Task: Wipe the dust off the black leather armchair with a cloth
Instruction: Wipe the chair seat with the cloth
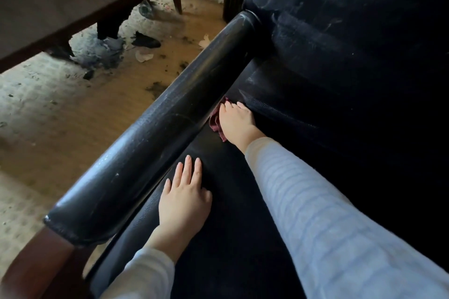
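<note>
Armchair (pixel 315 39): black leather, grained and dull, streaked all over with pale dust smears, thickest on the backrest.
Armrest (pixel 150 143): padded black roll running diagonally from lower left to upper right, glossy along the top, with fine scratches and specks of dust. Reddish wooden frame (pixel 48 262) just under its near end.
Seat (pixel 230 238): just right of the armrest, very dark, with a faint wiped sheen near the crevice.
Cloth (pixel 215 124): dark red, crumpled, wedged against the inner side of the armrest about halfway along it, on the seat.
Right hand (pixel 237 121): laid flat over the cloth, fingers stretched out and pressing it down, fingertips at the crevice beside the armrest, not clenched.
Left hand (pixel 184 199): nearer the armrest's front end, palm down on the seat, fingers straight and relaxed, gripping nothing.
Hidden: most of the cloth under the right hand; right thumb out of sight.
Cut off: chair's right side and top, both sleeves at the lower edge.
Hard to make out: seat and backrest detail far from the armrest, lost in shadow; dark debris on the floor (pixel 73 116) left of the armrest.
</note>
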Available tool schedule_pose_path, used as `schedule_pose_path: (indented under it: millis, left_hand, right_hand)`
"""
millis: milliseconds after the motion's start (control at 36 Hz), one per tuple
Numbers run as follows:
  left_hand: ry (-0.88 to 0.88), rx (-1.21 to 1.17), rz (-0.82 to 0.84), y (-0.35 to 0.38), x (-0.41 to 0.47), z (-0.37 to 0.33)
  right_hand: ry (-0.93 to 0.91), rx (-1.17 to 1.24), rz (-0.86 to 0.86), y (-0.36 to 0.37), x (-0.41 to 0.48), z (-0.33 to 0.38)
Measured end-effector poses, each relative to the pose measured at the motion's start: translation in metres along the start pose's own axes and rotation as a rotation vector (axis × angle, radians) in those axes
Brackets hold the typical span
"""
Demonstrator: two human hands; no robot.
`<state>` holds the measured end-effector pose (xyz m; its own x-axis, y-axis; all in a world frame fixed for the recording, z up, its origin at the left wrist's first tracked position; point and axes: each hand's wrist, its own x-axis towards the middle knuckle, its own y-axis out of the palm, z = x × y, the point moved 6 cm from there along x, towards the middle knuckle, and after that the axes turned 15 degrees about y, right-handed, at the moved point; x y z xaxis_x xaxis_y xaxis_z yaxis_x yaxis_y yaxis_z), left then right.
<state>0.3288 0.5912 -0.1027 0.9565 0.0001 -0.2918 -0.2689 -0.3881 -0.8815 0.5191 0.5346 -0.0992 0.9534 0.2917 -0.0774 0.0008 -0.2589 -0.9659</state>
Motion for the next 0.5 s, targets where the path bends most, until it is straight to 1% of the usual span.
schedule_pose_path:
  millis: [139, 222, 278, 361, 500]
  left_hand:
    - [0.008, 0.003, 0.003, 0.000, -0.001, 0.001]
    - [0.002, 0.007, -0.004, 0.000, -0.001, 0.002]
    - [-0.007, 0.006, -0.007, 0.001, -0.001, 0.001]
    - [-0.015, 0.003, -0.003, 0.002, -0.002, 0.000]
    - [-0.008, -0.006, -0.003, 0.003, -0.003, 0.002]
  right_hand:
    - [0.019, -0.064, 0.011, 0.005, -0.011, -0.015]
    - [0.008, -0.195, 0.003, 0.007, -0.026, -0.028]
    - [0.039, -0.263, 0.019, 0.011, -0.038, -0.039]
    - [0.105, -0.264, 0.026, 0.016, -0.054, -0.056]
    - [0.141, -0.274, 0.032, 0.023, -0.081, -0.089]
